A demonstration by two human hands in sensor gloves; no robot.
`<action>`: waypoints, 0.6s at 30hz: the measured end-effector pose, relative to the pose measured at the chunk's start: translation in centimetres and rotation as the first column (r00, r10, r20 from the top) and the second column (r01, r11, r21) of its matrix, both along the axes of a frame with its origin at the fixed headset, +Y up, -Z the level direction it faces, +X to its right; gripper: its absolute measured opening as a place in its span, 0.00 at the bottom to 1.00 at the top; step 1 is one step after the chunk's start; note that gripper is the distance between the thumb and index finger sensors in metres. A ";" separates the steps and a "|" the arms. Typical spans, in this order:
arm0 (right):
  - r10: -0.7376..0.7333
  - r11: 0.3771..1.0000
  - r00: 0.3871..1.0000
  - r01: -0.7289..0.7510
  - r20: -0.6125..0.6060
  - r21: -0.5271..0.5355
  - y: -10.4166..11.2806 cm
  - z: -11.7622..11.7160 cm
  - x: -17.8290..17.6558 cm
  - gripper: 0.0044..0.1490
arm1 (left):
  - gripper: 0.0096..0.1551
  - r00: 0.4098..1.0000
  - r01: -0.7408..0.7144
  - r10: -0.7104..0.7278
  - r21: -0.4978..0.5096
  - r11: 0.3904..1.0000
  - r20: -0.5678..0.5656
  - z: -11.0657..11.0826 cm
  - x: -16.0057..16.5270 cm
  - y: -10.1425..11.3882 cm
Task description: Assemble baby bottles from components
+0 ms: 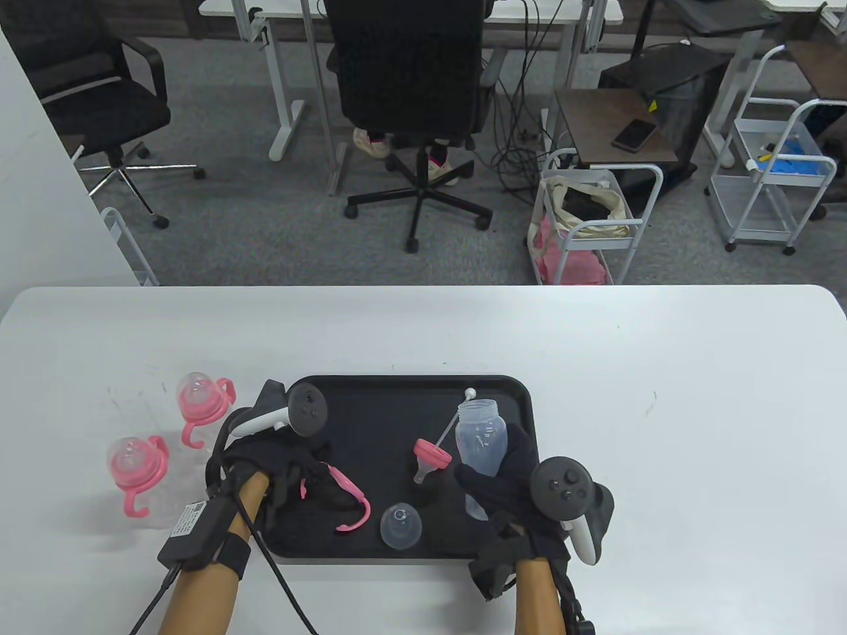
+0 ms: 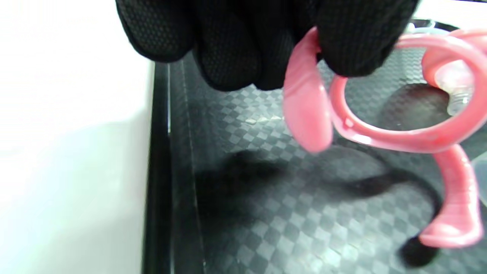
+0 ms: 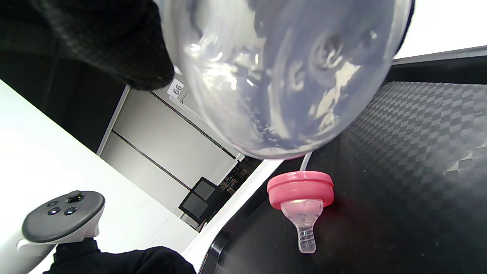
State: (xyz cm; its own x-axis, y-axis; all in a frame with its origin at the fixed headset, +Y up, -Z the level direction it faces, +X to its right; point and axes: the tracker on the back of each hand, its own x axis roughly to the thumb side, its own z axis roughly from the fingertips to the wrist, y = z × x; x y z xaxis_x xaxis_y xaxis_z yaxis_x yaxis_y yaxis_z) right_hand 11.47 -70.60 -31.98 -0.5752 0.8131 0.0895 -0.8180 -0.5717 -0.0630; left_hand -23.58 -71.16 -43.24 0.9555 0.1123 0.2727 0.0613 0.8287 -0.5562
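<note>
Left hand [image 1: 265,463], lower left of the black tray [image 1: 370,397], pinches the pink handle ring [image 2: 380,129]; right hand [image 1: 509,483], lower right, grips the clear bottle body [image 1: 480,440] above the tray; pink-collared teat [image 1: 429,458] and clear cap [image 1: 401,527] lie at tray centre; two assembled bottles [image 1: 198,397] stand left

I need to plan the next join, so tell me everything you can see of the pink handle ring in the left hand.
The pink handle ring is glossy, smooth plastic: an open hoop with two curved handles, one on each side. The left hand pinches it near one handle between gloved fingers. It looks lifted above the black tray, casting a shadow there. Nothing is fitted inside the hoop.
</note>
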 end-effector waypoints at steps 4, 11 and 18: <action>0.000 1.000 1.000 0.000 -0.006 -0.002 0.0 0.0 -0.1 0.66 | 0.29 0.999 -0.030 0.030 0.009 1.000 -0.023 0.5 -0.4 0.5; 0.004 1.000 1.000 -0.004 -0.031 -0.006 0.0 -0.1 -0.4 0.67 | 0.28 0.990 -0.125 0.135 0.159 0.979 -0.051 1.7 -1.0 3.1; 0.020 1.000 0.997 -0.020 -0.078 0.002 0.2 0.0 -1.4 0.66 | 0.20 0.969 -0.211 0.242 0.352 0.912 -0.046 3.6 -1.4 6.0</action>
State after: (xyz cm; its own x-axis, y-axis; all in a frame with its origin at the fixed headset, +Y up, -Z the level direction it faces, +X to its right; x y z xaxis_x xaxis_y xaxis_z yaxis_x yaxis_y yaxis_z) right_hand 10.07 -70.40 -32.02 -0.5826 0.8013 0.1361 -0.8088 -0.5880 -0.0001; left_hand -24.98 -65.18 -39.62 0.9370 0.2430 0.2510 -0.1859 0.9551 -0.2308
